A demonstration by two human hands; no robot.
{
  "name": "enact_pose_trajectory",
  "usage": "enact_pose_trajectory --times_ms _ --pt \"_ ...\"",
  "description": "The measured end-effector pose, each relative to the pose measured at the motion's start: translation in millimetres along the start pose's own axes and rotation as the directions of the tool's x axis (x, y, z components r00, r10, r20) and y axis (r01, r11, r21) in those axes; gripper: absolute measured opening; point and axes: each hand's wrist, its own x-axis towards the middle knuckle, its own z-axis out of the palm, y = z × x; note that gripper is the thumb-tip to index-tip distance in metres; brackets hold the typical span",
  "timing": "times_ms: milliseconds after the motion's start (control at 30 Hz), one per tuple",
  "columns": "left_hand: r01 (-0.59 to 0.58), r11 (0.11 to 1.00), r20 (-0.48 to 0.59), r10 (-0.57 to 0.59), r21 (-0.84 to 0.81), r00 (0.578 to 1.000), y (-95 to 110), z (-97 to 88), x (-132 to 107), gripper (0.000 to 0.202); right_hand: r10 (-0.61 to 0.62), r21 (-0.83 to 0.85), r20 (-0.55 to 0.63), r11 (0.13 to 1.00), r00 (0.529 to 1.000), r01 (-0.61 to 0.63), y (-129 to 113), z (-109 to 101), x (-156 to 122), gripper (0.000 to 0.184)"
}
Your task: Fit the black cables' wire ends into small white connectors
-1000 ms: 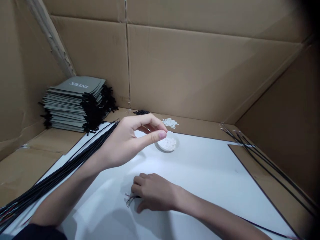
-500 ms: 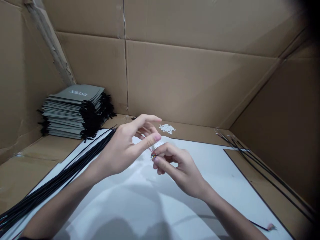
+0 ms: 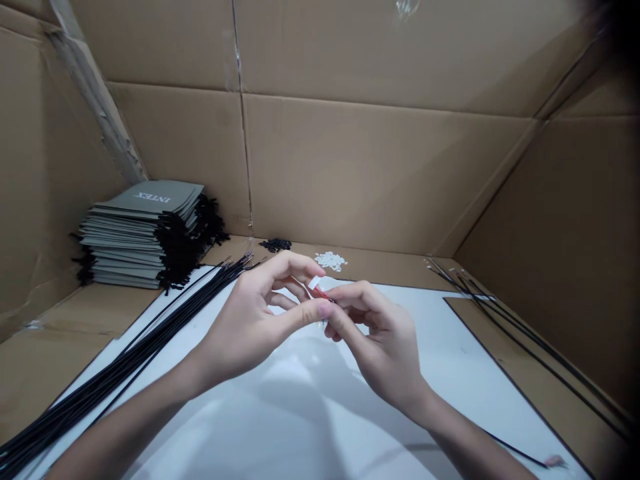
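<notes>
My left hand (image 3: 257, 320) and my right hand (image 3: 380, 340) meet above the white sheet (image 3: 450, 360). Between thumb and forefinger my left hand pinches a small white connector piece (image 3: 314, 283). Pinched in my right hand are the thin coloured wire ends (image 3: 323, 294) of a black cable (image 3: 515, 451), and these touch the white piece. The cable trails back under my right forearm to its far end (image 3: 555, 461) at the lower right. The white dish seen before is hidden behind my hands.
A bundle of black cables (image 3: 125, 363) lies along the sheet's left edge. Several more cables (image 3: 505, 320) lie at the right. A stack of grey booklets (image 3: 143, 233) stands back left. Small white pieces (image 3: 330, 260) and black pieces (image 3: 276, 245) sit by the cardboard back wall (image 3: 380, 173).
My right hand lifted off the sheet with the cable's wire ends and came up to my left hand. The two hands now touch at the fingertips.
</notes>
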Motion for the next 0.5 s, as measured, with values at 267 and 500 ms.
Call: enact_pose_trajectory --times_ms 267,500 --pt "-0.132 0.971 -0.169 0.099 -0.199 0.981 -13.6 15.5 -0.5 0.030 0.067 0.209 -0.003 0.976 0.998 -0.065 2.7 1.3 -0.5 0.007" --pt "-0.154 0.960 -0.168 0.116 -0.233 0.979 -15.5 23.3 -3.2 0.017 -0.012 0.136 -0.053 0.990 0.999 0.020 -3.4 0.4 -0.2 0.012"
